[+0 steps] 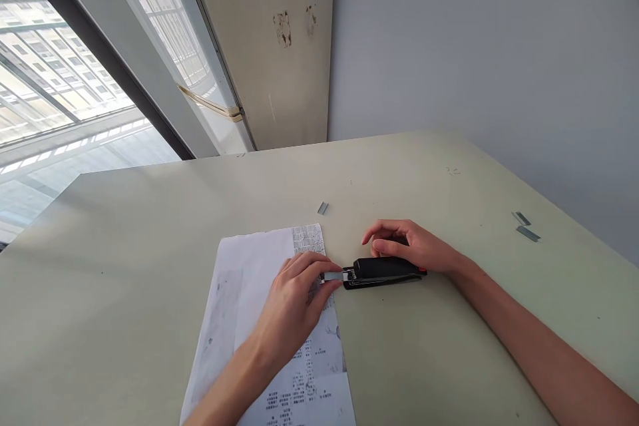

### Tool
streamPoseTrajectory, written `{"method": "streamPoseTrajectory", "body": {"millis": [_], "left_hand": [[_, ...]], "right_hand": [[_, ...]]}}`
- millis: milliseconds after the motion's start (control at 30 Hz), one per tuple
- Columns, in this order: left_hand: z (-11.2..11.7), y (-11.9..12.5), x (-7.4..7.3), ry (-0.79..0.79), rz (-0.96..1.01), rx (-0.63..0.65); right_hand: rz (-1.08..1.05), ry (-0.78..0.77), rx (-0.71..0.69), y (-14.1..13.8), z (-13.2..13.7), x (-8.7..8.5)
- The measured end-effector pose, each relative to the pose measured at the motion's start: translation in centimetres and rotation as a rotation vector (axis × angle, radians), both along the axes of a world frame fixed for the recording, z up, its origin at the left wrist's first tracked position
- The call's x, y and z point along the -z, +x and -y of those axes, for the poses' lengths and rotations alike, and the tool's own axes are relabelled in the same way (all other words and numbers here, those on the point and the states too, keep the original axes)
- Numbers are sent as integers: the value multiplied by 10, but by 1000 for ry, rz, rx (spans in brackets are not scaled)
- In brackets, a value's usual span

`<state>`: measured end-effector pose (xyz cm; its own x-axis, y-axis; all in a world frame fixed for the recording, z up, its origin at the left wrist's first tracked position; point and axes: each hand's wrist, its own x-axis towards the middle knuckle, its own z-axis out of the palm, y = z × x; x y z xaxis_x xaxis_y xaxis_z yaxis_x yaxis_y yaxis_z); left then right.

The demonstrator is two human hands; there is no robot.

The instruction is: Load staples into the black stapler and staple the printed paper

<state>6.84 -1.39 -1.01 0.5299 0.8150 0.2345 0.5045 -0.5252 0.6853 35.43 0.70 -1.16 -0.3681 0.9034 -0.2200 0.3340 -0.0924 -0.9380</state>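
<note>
A black stapler (pixel 384 272) lies on its side on the pale green table (pixel 449 346), its metal front end pointing left. My left hand (pixel 294 303) rests on a printed sheet of paper (pixel 239 319) and pinches the stapler's metal tip between thumb and fingers. My right hand (pixel 414 246) sits just behind the stapler, fingers curled loosely, its heel against the rear end of the stapler.
A short strip of staples (pixel 323 208) lies on the table beyond the paper. Two more staple strips (pixel 524 226) lie at the right near the grey wall. A window and door frame stand at the far left.
</note>
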Motion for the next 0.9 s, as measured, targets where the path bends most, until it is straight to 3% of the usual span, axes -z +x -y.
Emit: {"method": "streamPoseTrajectory", "body": {"millis": [300,567,900], "left_hand": [[-6,-7,-4,46,-42,37],[-28,-37,-17,-88,-48,122],[-33,-12,-7,-65,35,317]], "right_hand": [[-12,0,-4,1,0,1],[-258,21,57,-5,1,-1],[-435,-9,166,-17,6,1]]}}
